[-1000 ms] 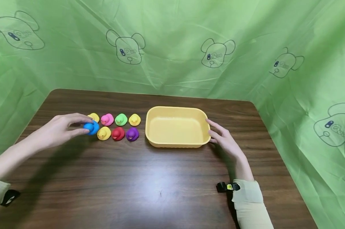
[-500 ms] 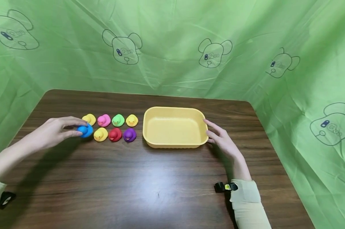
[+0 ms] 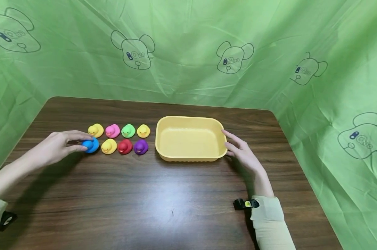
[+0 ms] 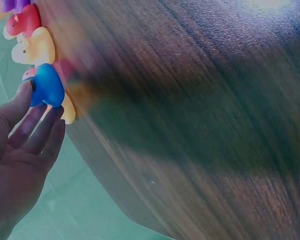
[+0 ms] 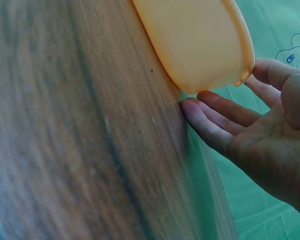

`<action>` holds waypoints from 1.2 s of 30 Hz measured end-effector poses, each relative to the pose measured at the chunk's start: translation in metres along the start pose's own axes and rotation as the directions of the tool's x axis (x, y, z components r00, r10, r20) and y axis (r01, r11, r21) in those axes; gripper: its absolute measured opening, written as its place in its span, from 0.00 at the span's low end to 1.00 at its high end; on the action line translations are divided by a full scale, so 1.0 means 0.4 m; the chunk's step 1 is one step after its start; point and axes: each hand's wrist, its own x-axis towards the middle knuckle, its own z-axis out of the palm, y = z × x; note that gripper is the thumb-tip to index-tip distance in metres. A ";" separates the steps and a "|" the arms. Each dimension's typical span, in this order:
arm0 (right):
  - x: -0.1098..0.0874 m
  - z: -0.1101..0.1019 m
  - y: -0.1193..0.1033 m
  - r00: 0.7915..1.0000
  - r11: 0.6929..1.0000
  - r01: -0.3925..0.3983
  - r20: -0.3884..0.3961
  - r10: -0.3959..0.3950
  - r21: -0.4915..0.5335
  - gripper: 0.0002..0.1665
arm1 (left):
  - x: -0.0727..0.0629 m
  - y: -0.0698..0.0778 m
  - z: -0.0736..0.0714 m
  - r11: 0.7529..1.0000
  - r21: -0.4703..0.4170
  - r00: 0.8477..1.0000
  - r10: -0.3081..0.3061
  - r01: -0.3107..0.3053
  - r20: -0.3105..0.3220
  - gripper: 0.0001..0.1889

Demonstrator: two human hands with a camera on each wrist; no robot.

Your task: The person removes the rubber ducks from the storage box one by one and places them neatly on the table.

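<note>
A blue rubber duck (image 3: 92, 145) is pinched between the thumb and fingers of my left hand (image 3: 55, 147), at the left end of the front row. Beside it in that row sit a yellow duck (image 3: 109, 146), a red duck (image 3: 125, 147) and a purple duck (image 3: 140, 147). The left wrist view shows the thumb against the blue duck (image 4: 50, 84), fingertips at its other side. My right hand (image 3: 243, 152), fingers loosely extended, touches the right end of a yellow plastic basin (image 3: 191, 142) with nothing in it.
Behind the front row stand a yellow duck (image 3: 96, 130), a pink duck (image 3: 112, 131), a green duck (image 3: 128, 131) and another yellow duck (image 3: 143, 131). Everything is on a dark wooden table (image 3: 129, 201). Green cloth (image 3: 182, 80) hangs behind and at the sides.
My left hand has brought the blue duck down and slightly left, into line with the front row. The right hand stays at the basin. The head view has shifted slightly.
</note>
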 end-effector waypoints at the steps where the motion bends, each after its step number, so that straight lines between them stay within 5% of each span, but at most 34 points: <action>1: 0.001 0.000 0.001 1.000 1.000 0.002 0.000 -0.002 0.004 0.33 | 0.000 -0.002 0.002 1.000 0.004 1.000 0.002 -0.002 -0.003 0.16; 10: -0.001 0.003 0.002 1.000 1.000 0.002 0.000 -0.002 0.000 0.33 | -0.006 -0.015 0.016 0.998 0.060 0.999 0.029 -0.028 -0.013 0.15; 36: -0.003 0.004 -0.006 1.000 1.000 0.002 -0.004 -0.002 -0.002 0.33 | -0.005 -0.006 0.035 0.999 -0.001 0.999 -0.046 0.046 0.007 0.21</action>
